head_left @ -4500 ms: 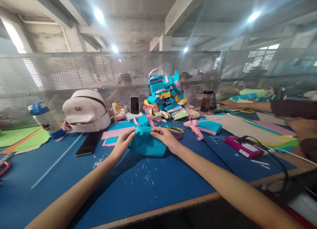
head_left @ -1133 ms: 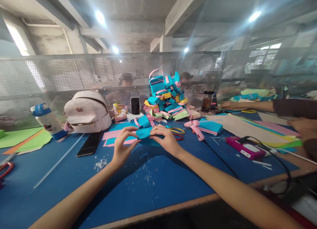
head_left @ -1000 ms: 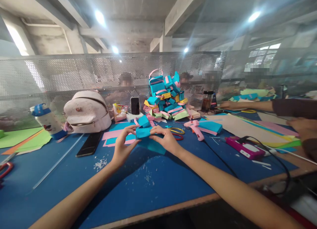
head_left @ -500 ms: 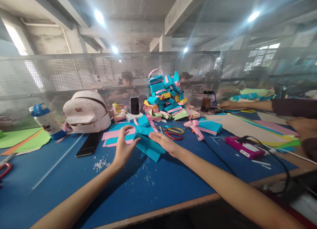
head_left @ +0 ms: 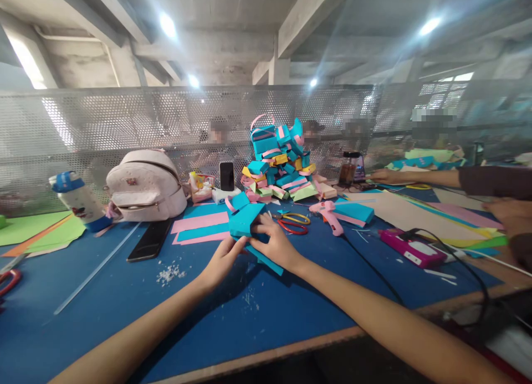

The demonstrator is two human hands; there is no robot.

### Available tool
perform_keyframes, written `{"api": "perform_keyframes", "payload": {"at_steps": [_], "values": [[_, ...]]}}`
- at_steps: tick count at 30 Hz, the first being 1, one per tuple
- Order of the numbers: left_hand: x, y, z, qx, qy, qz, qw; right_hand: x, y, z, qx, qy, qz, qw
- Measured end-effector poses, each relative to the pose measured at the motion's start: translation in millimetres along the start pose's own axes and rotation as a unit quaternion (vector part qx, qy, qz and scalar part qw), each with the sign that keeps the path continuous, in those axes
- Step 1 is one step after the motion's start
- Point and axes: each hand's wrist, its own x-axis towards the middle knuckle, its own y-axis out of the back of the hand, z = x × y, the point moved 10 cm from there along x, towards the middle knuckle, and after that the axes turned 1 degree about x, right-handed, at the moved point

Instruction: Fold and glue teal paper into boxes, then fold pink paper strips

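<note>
Both hands hold a folded piece of blue paper (head_left: 241,220) above the table's middle. My left hand (head_left: 224,257) grips its lower left edge, thumb against the paper. My right hand (head_left: 275,242) has its fingers curled round the right side, and some fingertips are hidden in the fold. A flap of the same paper hangs down below the right hand. Behind it lie pink and blue paper strips (head_left: 203,222). Close by on the right are scissors (head_left: 293,223) with red and yellow handles and a pink glue gun (head_left: 329,215).
A pile of blue, pink and yellow folded paper pieces (head_left: 278,165) stands at the back. Leftward are a black phone (head_left: 149,241), a pale backpack (head_left: 147,187) and a bottle (head_left: 81,201). A magenta box with cables (head_left: 411,248) lies right, near another person's arm (head_left: 432,177).
My left hand has moved from open beside the paper to gripping its lower edge. The blue paper has turned, and my right hand's fingers have curled further round it.
</note>
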Motion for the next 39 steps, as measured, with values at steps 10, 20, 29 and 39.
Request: {"api": "perform_keyframes", "payload": {"at_steps": [10,20,29,39], "values": [[-10,-18,-27,-0.038,0.097,-0.089,0.99,-1,5,-6,-0.045,0.014,0.02,0.999],[-13,-12,-46,-0.054,0.164,-0.091,0.981,-3,1,-5,-0.055,0.026,0.014,0.998],[-10,-15,-55,-0.097,0.155,-0.09,0.979,-3,-1,-8,-0.039,0.048,0.013,0.998],[0,-19,-51,-0.149,0.116,-0.097,0.977,-3,-5,-19,-0.119,0.093,-0.016,0.988]]}}
